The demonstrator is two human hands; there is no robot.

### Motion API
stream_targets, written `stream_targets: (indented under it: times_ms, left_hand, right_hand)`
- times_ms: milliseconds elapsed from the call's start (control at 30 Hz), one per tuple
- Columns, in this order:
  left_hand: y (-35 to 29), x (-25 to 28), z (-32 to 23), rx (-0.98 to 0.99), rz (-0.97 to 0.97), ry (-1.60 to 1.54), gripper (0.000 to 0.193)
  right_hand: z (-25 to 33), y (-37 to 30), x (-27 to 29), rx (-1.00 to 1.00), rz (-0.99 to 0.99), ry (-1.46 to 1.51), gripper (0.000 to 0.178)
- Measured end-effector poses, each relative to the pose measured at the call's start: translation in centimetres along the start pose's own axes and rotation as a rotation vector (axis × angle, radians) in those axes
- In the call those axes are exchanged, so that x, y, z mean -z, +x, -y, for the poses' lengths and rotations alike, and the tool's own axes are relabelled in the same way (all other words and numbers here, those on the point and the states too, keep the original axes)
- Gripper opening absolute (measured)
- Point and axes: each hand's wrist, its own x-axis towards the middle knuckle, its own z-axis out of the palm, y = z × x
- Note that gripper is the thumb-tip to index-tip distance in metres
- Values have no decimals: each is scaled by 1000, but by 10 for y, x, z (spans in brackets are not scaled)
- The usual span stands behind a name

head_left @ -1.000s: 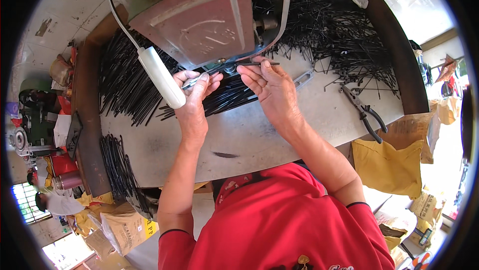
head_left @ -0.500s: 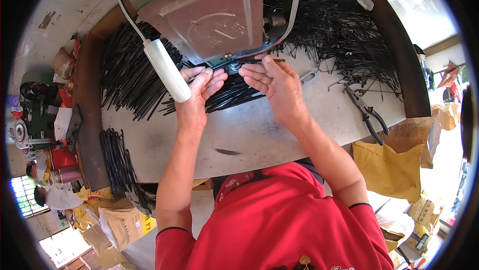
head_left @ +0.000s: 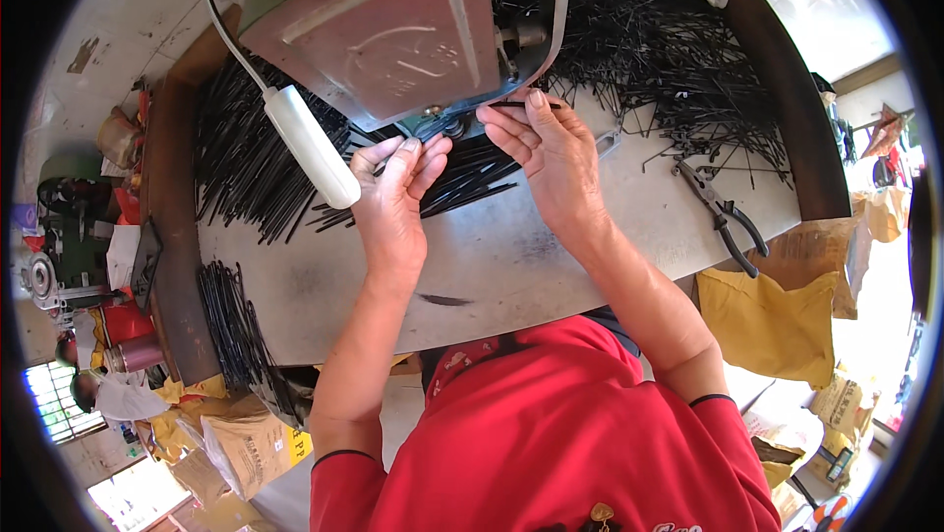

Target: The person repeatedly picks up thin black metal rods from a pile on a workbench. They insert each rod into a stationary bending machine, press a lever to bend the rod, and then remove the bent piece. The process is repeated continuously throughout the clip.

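A machine head with a dull pink metal cover [head_left: 393, 40] hangs over the table in front of me. Just below its lower edge, my left hand [head_left: 395, 188] pinches a thin black strip [head_left: 381, 169] between thumb and fingers. Across from it, my right hand [head_left: 551, 153] grips a black strip [head_left: 511, 104] between thumb and forefinger, its other fingers curled beneath. Both strips lead toward the machine's working point, where a dark loop shows between the hands. Whether they are one piece, I cannot tell.
Black strips [head_left: 261, 153] lie heaped left of the machine, with a tangled pile [head_left: 678, 70] at right. A white tube lamp [head_left: 313, 147] hangs beside my left hand. Pliers [head_left: 723, 217] rest on the metal tabletop [head_left: 551, 276] at right. A strip bundle [head_left: 231, 321] lies at the left edge.
The view has shifted slightly, so the machine and lamp sit further left. Relative to the machine, both hands have moved a little right, still pinching the black strip.
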Motion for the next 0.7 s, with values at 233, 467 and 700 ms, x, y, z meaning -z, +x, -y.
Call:
stream_targets:
  times_ms: [233, 467, 700]
  left_hand:
    - [-1, -4, -3, -62, -106, -15, 7]
    - [-3, 0, -2, 1, -135, -38, 7]
    - [-1, 0, -1, 77, -121, -149, 12]
  right_hand:
    - [-3, -9, -4, 0, -15, 10, 26]
    - [-4, -18, -11, 50, -39, -73, 28]
    - [-7, -22, -10, 86, -54, -103, 28]
